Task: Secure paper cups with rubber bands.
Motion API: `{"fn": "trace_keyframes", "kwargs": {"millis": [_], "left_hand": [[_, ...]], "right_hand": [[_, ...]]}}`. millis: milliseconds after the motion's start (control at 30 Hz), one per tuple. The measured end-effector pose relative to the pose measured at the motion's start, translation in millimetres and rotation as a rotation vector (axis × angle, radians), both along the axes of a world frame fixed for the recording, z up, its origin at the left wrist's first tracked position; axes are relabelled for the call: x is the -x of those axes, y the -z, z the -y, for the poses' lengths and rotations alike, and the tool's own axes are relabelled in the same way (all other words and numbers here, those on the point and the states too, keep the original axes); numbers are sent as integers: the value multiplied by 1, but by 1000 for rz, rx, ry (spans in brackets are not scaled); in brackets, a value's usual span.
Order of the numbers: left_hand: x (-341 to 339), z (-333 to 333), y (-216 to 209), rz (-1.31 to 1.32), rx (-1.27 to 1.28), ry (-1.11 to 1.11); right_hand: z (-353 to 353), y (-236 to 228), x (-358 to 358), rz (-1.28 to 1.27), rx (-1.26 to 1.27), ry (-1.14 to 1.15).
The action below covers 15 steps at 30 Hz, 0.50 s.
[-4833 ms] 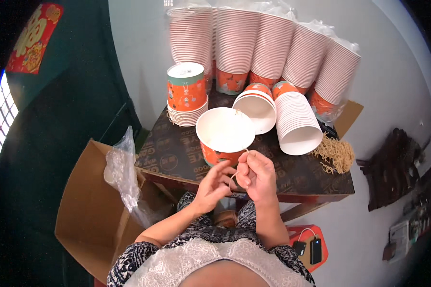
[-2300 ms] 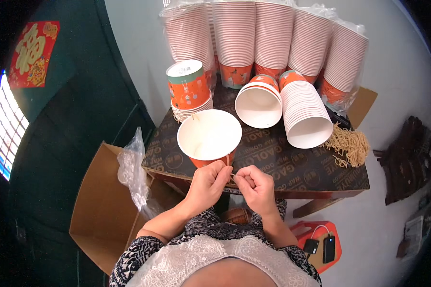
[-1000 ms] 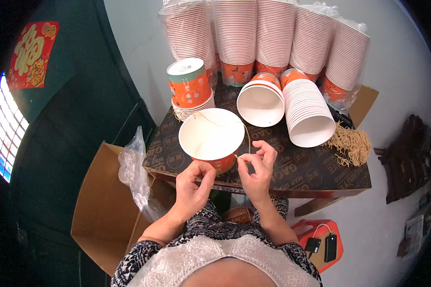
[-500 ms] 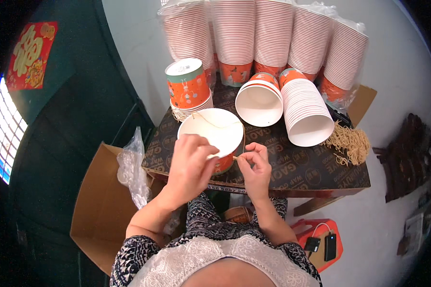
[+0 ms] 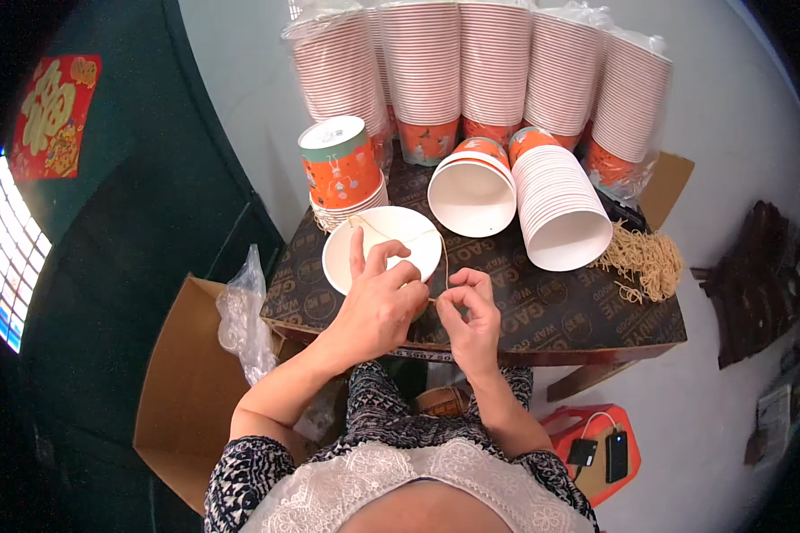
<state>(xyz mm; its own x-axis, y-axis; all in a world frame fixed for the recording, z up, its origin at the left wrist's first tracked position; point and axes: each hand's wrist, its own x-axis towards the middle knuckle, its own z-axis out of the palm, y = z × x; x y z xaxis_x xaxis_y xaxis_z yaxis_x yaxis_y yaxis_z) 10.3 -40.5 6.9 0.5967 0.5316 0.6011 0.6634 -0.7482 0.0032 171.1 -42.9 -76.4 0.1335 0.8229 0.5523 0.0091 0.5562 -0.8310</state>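
A paper tub [image 5: 342,262] with a white inside stands at the near edge of the table, its mouth tilted up toward me. A thin tan string [image 5: 445,264] runs from its far rim across the mouth and down its right side. My left hand [image 5: 378,302] is in front of the tub, some fingers raised and bent over the mouth. Its thumb and forefinger close on the string at the tub's right side; their tips are partly hidden. My right hand [image 5: 473,320] pinches the string just to the right, close to the left fingertips.
Behind the tub stand an upturned orange tub [image 5: 340,173] on a stack, lying tubs [image 5: 473,197], and a lying stack [image 5: 562,204]. Tall bagged stacks [image 5: 422,71] line the wall. A string bundle [image 5: 644,262] lies right; a cardboard box [image 5: 182,391] sits left, a red stool [image 5: 627,453] lower right.
My left hand has moved from the tub's near rim rightward and down to the string beside my right hand, its fingers lifting. The right hand stays pinched, barely shifted.
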Motion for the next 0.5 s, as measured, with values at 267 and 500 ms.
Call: {"fn": "trace_keyframes", "kwargs": {"millis": [267,500], "left_hand": [[7,-5,-6,225,41,-57],[24,-15,1,193,193,-134]], "right_hand": [[-9,5,5,61,-89,84],[-9,1,14,118,-127,195]]}}
